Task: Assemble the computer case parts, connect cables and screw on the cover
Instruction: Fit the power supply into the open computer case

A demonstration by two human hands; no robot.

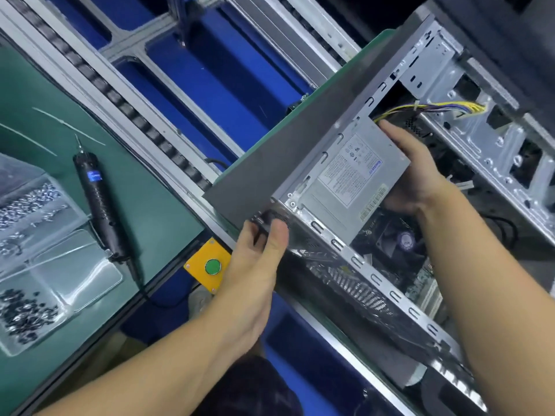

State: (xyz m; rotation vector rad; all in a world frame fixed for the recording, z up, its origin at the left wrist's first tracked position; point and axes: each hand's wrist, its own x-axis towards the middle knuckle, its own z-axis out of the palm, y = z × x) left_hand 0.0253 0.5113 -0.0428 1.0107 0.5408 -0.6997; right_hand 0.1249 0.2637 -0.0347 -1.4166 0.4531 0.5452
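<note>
Conveyor line (120,94); case (300,151) partly off-frame

The power supply (351,175) sits in the computer case (300,139), at right. At left, the screwdriver (99,202) lies on the mat (150,190) beside the tray (90,277).

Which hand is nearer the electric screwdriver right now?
Left. The left hand grips the case corner, right of the screwdriver; the right hand holds the power supply, farther right.

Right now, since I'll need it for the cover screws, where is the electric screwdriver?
In the head view the electric screwdriver lies on the green mat at the left, beside the clear screw tray and left of the computer case.
</note>
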